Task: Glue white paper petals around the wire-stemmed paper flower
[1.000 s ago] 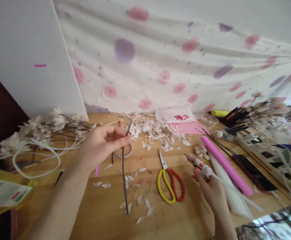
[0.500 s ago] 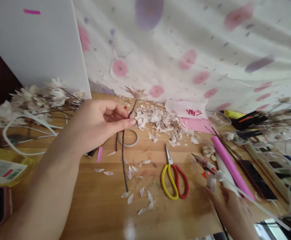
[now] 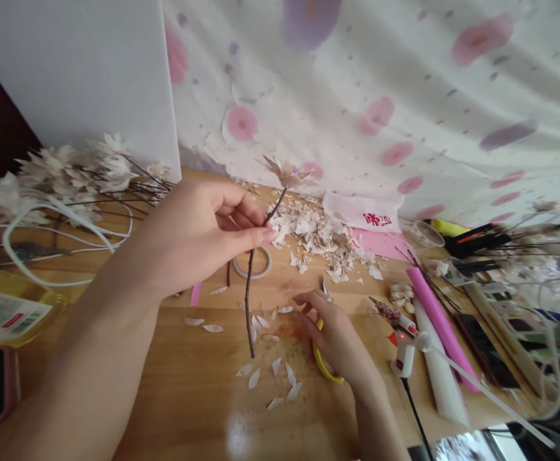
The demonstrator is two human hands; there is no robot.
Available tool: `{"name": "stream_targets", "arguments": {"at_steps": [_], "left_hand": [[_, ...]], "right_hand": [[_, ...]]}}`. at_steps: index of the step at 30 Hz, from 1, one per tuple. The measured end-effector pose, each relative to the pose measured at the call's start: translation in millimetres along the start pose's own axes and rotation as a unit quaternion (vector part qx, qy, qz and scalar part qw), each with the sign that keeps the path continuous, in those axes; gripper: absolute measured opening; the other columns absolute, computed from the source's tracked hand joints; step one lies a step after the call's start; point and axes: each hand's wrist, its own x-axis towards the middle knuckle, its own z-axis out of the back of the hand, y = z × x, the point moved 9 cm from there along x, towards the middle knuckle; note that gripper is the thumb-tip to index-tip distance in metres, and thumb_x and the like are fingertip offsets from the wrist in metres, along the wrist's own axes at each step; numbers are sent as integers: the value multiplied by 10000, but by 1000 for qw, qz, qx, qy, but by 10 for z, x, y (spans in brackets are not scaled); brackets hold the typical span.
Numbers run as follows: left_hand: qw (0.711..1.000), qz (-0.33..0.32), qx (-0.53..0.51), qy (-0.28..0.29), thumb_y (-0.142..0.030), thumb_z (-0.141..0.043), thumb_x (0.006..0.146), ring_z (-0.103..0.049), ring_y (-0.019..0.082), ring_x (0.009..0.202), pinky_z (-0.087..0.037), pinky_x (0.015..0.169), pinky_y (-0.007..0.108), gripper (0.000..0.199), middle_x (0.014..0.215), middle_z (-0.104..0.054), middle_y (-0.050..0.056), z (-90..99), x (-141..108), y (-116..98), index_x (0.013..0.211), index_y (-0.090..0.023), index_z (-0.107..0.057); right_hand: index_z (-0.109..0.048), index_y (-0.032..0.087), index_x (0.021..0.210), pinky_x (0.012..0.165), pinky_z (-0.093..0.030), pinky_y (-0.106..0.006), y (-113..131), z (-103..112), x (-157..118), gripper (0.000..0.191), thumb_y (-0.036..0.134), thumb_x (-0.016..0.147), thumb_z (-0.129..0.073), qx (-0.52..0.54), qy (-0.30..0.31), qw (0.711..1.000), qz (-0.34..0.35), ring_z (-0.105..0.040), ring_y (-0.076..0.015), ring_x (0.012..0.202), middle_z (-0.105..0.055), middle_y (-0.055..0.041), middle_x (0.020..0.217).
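My left hand (image 3: 198,237) pinches a thin dark twig (image 3: 252,288) between thumb and fingers, with a paper flower (image 3: 287,174) at its upper end. My right hand (image 3: 334,333) is curled over yellow-and-red scissors (image 3: 321,355), hiding most of the handles; only the blade tip and a yellow loop show. To its right, a hot glue gun (image 3: 405,352) stands on the wooden table (image 3: 174,410). Loose white paper petals (image 3: 275,374) lie below the twig, and a heap of paper scraps (image 3: 318,237) lies beyond it.
A bunch of white paper-flower branches (image 3: 68,173) and a white cable (image 3: 54,237) lie at the left. A tape roll (image 3: 252,264) sits near the scraps. A pink foam tube (image 3: 441,326), a white roll (image 3: 438,365) and a phone (image 3: 486,352) lie at the right.
My right hand has let go of the glue gun, which now stands on the table, and has moved left onto the scissors. The twig has risen, showing more of its flower.
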Motion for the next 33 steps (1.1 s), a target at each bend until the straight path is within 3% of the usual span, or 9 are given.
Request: {"name": "stream_targets", "arguments": {"at_steps": [4, 9, 15, 18, 21, 27, 29, 31, 33], "left_hand": [[1000, -27, 4, 1, -275, -810, 792, -734, 176, 755, -486, 698, 258, 121, 714, -759, -36, 25, 9, -52, 762, -165, -771], [999, -33, 23, 24, -300, -789, 803, -742, 169, 709, -518, 731, 289, 160, 641, -721, -60, -3, 5, -75, 783, -142, -773], [999, -30, 27, 21, -268, -820, 794, -746, 177, 733, -530, 789, 318, 129, 680, -743, -43, -16, 6, -91, 759, -152, -774], [999, -36, 11, 22, -264, -811, 792, -744, 179, 739, -525, 766, 305, 130, 695, -750, -32, -28, 1, -88, 752, -151, -762], [999, -40, -7, 30, -287, -790, 800, -735, 173, 756, -509, 742, 291, 138, 725, -762, -33, -52, 5, -66, 772, -156, -755], [999, -18, -31, 16, -294, -838, 718, -680, 159, 671, -477, 662, 272, 152, 728, -773, -7, -92, 58, 65, 750, -178, -744], [999, -4, -39, 32, -317, -843, 711, -651, 152, 634, -444, 608, 261, 164, 701, -754, -15, -156, 67, 103, 742, -196, -736], [996, 2, -80, 51, -287, -824, 739, -632, 145, 636, -432, 596, 258, 132, 699, -737, -15, -242, 63, 97, 730, -203, -723], [989, 9, -130, 64, -296, -884, 678, -612, 131, 619, -429, 583, 242, 193, 670, -708, -27, -345, 39, 71, 715, -202, -720]], "right_hand": [[-641, 205, 1032, 879, -521, -376, -111, -196, 183, 154, 101, 926, -597, -9, 50, 999, 4, -675, -239, 976, -713, -85, 1046], [-617, 200, 1014, 839, -500, -356, -240, -306, 199, 142, 93, 926, -587, -8, 70, 997, -12, -652, -218, 905, -690, -55, 958], [-639, 202, 982, 764, -502, -325, -227, -275, 179, 84, 149, 948, -584, 11, 63, 998, -2, -650, -201, 827, -699, -41, 896], [-665, 203, 900, 732, -503, -321, -118, -9, 188, 127, 208, 972, -560, 17, 43, 999, 11, -650, -197, 788, -703, -47, 861], [-686, 208, 910, 720, -486, -312, 30, 466, 208, 137, 265, 980, -583, 23, -8, 999, 26, -626, -182, 760, -690, -29, 833], [-724, 250, 908, 693, -493, -267, 557, 1435, 83, 17, 258, 909, -739, 111, -184, 972, 97, -633, -153, 753, -711, 15, 823], [-740, 267, 891, 698, -520, -249, 713, 1597, -14, 66, 208, 882, -767, 161, -232, 952, 122, -655, -149, 756, -724, 24, 814], [-747, 280, 865, 696, -541, -225, 811, 1662, -75, 108, 180, 859, -789, 198, -254, 935, 147, -672, -140, 749, -739, 35, 799], [-753, 284, 846, 684, -554, -209, 857, 1696, -83, 116, 178, 847, -802, 223, -267, 921, 175, -685, -135, 737, -755, 37, 791]]}}
